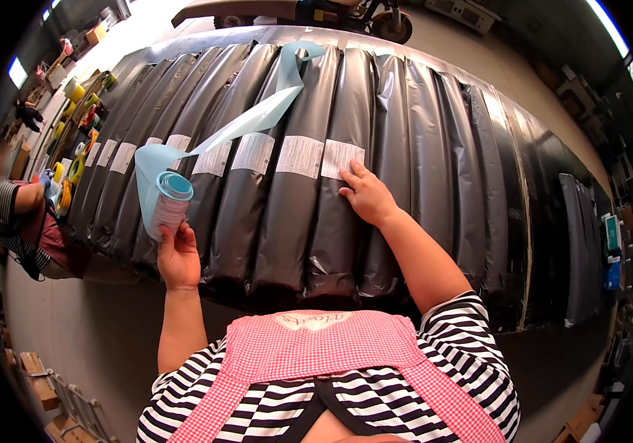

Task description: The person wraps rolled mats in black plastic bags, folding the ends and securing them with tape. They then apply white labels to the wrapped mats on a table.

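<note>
My left hand (178,258) is closed round the lower part of a label roll (169,207) with light blue backing paper and white printed labels. From the roll a long bare strip of blue backing (246,122) trails away over the packages, twisting toward their far ends. My right hand (370,198) lies with fingers stretched out on the lower right of a white label (339,153), which sits on a long black plastic-wrapped package (340,221). To its left, several similar black packages (276,229) lie side by side, each with a white label (299,156) across its middle.
On the right, more black packages (429,148) show no labels. A smaller black stack (581,244) lies at the table's right end. Tape rolls (76,168) line the left side, where another person in a striped shirt (6,210) stands. A wheeled vehicle (390,28) is beyond the table.
</note>
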`<state>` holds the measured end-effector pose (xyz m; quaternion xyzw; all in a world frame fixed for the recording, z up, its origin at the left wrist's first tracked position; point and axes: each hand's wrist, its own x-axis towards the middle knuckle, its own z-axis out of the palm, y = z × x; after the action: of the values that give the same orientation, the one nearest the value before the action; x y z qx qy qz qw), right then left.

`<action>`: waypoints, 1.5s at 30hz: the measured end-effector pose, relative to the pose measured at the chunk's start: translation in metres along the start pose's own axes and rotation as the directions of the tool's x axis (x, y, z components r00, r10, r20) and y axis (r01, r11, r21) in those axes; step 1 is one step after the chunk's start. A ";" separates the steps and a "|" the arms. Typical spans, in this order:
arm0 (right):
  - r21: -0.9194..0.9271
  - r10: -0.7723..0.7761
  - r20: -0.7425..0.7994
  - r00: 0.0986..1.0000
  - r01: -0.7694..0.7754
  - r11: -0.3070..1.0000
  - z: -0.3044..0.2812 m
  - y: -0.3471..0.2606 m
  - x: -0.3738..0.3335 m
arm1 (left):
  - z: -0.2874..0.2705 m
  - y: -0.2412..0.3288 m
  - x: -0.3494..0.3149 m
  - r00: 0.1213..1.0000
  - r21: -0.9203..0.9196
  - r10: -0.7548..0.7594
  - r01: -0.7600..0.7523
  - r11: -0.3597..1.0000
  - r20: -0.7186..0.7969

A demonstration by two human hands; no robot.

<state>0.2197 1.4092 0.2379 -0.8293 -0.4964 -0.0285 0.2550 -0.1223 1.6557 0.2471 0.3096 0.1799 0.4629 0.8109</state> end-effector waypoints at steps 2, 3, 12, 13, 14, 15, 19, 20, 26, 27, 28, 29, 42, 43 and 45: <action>-0.166 0.154 0.338 0.929 -0.102 0.981 -0.028 -0.042 -0.012 | -0.008 0.003 0.000 0.998 0.010 -0.002 0.003 1.000 -0.068; -0.193 0.138 0.461 0.877 -0.053 0.980 -0.043 -0.056 -0.011 | -0.009 0.002 -0.002 0.997 0.026 -0.007 0.009 1.000 -0.078; -0.192 0.227 0.167 0.960 -0.194 0.962 0.041 -0.007 0.074 | 0.014 -0.018 -0.010 0.992 -0.002 -0.126 0.126 0.992 -0.015; -0.276 0.225 0.258 0.940 -0.152 0.949 0.042 -0.021 0.074 | 0.014 -0.017 -0.013 0.992 -0.006 -0.130 0.130 0.992 -0.010; -0.354 0.232 0.343 0.910 -0.103 0.929 0.040 -0.033 0.072 | 0.014 -0.016 -0.015 0.992 0.017 -0.127 0.127 0.992 0.002; -0.442 0.237 0.463 0.854 -0.009 0.897 0.032 -0.049 0.067 | 0.015 -0.015 -0.017 0.991 0.038 -0.132 0.131 0.991 0.017; -0.394 0.095 0.646 0.758 0.225 0.891 0.009 -0.097 0.013 | 0.032 -0.010 -0.027 0.980 0.151 -0.195 0.189 0.970 0.027; -0.349 0.009 0.706 0.708 0.337 0.874 0.003 -0.106 -0.003 | 0.039 -0.012 -0.031 0.976 0.184 -0.216 0.211 0.960 0.007; 0.375 -0.577 0.224 0.786 0.477 0.795 -0.072 -0.138 -0.058 | 0.088 -0.045 -0.045 0.935 0.243 -0.316 0.273 0.931 0.162; 0.304 -0.660 -0.082 0.747 0.649 0.698 -0.073 -0.139 -0.065 | 0.092 -0.055 -0.047 0.921 0.218 -0.365 0.332 0.918 0.133; 0.080 -0.712 -0.095 0.696 0.718 0.691 -0.074 -0.135 -0.065 | 0.101 -0.062 -0.050 0.897 0.209 -0.414 0.380 0.901 0.153; 0.035 -0.651 -0.087 0.754 0.656 0.754 -0.072 -0.133 -0.067 | 0.110 -0.066 -0.056 0.859 0.197 -0.478 0.444 0.874 0.182; 0.176 -0.235 -0.336 0.912 0.306 0.936 -0.096 -0.089 -0.085 | 0.154 -0.096 -0.086 0.718 0.618 -0.471 0.072 0.783 0.512; 0.175 -0.219 -0.341 0.914 0.291 0.941 -0.097 -0.088 -0.087 | 0.156 -0.098 -0.088 0.718 0.622 -0.467 0.060 0.780 0.516; 0.181 -0.199 -0.348 0.916 0.274 0.944 -0.100 -0.084 -0.088 | 0.160 -0.099 -0.091 0.717 0.631 -0.460 0.036 0.775 0.524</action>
<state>0.1249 1.3244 0.3315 -0.7120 -0.5448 -0.1390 0.4207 -0.0128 1.4862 0.3007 0.6534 0.0592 0.1278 0.7438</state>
